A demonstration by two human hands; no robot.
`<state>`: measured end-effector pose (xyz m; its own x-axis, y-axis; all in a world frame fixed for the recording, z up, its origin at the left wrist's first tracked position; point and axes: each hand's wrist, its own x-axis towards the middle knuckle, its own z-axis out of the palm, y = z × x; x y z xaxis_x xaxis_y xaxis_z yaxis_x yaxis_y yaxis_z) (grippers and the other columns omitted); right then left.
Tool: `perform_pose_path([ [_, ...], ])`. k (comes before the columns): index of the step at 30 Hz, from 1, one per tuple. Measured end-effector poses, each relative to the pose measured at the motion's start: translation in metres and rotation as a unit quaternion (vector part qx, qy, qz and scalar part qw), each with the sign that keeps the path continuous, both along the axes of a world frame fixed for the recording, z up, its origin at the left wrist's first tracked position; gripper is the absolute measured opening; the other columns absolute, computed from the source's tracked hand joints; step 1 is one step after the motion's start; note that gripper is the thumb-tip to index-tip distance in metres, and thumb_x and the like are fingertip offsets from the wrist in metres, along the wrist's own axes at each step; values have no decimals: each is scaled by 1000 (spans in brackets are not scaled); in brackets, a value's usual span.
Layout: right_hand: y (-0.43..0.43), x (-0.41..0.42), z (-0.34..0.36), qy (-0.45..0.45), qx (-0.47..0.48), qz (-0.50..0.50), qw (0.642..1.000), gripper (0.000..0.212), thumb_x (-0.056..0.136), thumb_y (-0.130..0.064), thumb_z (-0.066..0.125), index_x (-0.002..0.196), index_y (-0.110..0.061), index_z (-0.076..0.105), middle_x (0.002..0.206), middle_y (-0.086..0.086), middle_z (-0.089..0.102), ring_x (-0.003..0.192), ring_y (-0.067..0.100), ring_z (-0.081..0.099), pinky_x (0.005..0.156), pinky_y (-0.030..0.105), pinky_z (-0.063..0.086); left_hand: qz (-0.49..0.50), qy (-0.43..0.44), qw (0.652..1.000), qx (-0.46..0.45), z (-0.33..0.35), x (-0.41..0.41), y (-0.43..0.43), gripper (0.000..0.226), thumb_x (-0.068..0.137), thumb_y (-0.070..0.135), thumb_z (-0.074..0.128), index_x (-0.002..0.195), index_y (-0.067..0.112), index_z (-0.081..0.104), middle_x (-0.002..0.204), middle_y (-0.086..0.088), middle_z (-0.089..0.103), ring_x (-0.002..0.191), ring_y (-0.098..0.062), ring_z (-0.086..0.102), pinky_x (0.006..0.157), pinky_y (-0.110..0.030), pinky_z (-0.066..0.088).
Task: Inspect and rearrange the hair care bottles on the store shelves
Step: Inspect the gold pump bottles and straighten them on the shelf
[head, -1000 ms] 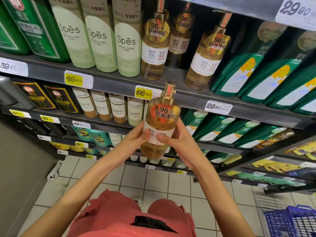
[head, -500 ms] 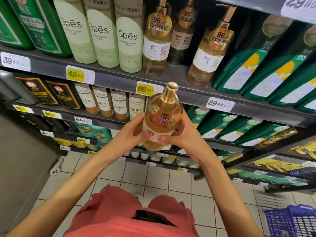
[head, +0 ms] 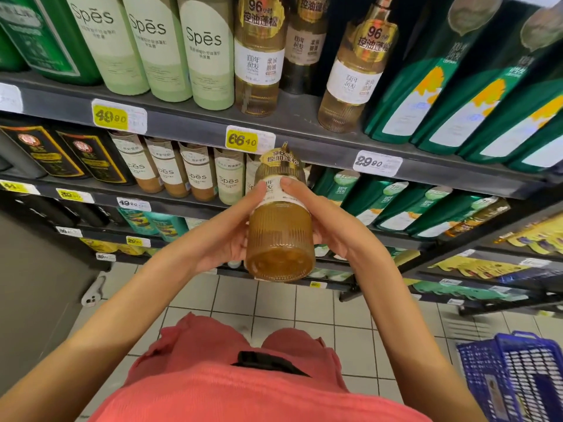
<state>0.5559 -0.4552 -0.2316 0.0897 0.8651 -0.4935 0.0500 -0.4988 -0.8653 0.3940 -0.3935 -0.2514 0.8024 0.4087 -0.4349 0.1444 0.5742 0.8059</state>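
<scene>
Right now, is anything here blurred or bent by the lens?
Head view: the held bottle, left hand and right hand are fairly sharp; the far-left price tag is too blurred to read; the wide lens bows the shelf rail and tilts the green bottles at right.

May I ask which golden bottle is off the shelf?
The bottle between left hand and right hand, base toward camera; the other three stand shelved.

The amber ribbed plastic bottle [head: 278, 236] has fine vertical ridges, a white label band and a gold collar with red characters. The tall pale green bottles [head: 207, 56] carry lighter rounded panels. The dark green bottles [head: 426, 95] show white labels with yellow shapes. The grey metal shelf [head: 189, 129] bears a yellow price tag [head: 240, 141]. The square floor tiles [head: 274, 306] are off-white with dark grout, and the plastic mesh basket [head: 518, 376] is blue.
</scene>
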Motion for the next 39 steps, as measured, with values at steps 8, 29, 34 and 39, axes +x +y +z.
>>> perform_pose_path([
  [8,-19,-12,-15,-10,66,-118,991,84,64,-59,62,130,-10,44,117,5,65,103,18,65,91,38,54,128,-13,988,89,-5,14,-20,56,76,40,53,124,12,52,115,-4,66,102,-14,65,79,-33,57],
  [29,91,22,34,-261,341,-255,866,51,88,-31,64,131,-10,47,126,8,53,121,23,36,99,29,33,275,46,780,560,60,91,74,27,95,14,49,117,7,62,105,-15,63,85,-11,58,69,-5,39],
  [34,94,20,24,-279,375,-258,845,53,88,-21,64,136,-10,43,128,8,50,119,15,39,100,23,33,325,27,762,559,48,97,78,30,89,5,55,118,5,61,108,-14,60,78,7,49,72,4,35],
  [39,103,20,13,-268,384,-309,828,58,84,-15,69,136,-6,44,118,11,45,97,-16,39,84,-4,28,371,13,792,484,38,107,87,34,85,3,62,119,4,59,113,-4,59,85,4,57,78,-3,45],
])
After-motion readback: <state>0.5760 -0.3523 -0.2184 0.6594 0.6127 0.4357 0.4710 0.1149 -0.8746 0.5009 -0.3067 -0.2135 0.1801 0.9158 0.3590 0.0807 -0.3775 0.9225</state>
